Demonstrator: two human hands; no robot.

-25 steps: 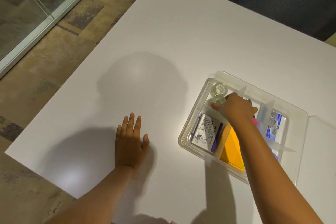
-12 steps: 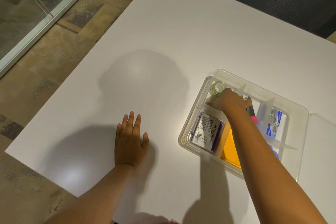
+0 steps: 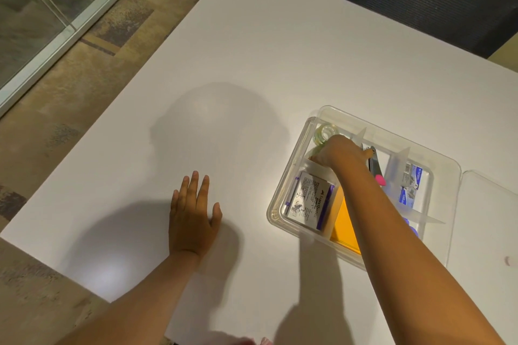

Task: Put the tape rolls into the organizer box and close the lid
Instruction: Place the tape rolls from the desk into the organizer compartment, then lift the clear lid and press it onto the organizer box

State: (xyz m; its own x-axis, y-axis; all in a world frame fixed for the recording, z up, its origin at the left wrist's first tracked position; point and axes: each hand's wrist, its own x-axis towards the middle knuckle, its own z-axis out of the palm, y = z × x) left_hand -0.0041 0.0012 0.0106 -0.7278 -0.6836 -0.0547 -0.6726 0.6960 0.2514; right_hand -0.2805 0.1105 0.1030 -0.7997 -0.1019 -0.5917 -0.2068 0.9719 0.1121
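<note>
Clear plastic organizer box [image 3: 437, 235] sits on the right side of a white table [image 3: 280, 50], lid off. The lid [image 3: 487, 218] looks like the clear flat panel lying just right of the box, touching or nearly touching its edge, hard to say which.

Only one view here, the head cam looking down. The right hand [image 3: 340, 152] is reaching into the far-left compartment of the box, knuckles up, fingers curled down at a clear tape roll [image 3: 325, 133]. That roll is lying in the far corner of that compartment. There seems to be a second roll [image 3: 312, 152] right under the fingertips, but it's mostly hidden, so I honestly can't tell whether the hand is gripping it or just touching it.

The left hand [image 3: 193, 216] is flat on the bare table, palm down, fingers spread a bit, holding nothing, well apart from the box.

Other stuff in the box: a white and purple pack [image 3: 308, 202] in the near-left compartment, something orange and flat [image 3: 346, 227] next to it partly under the forearm, a tool with a pink tip [image 3: 377, 171] in the middle section, and blue and white packs [image 3: 413, 185] on the right side. White dividers separate the sections.
</note>
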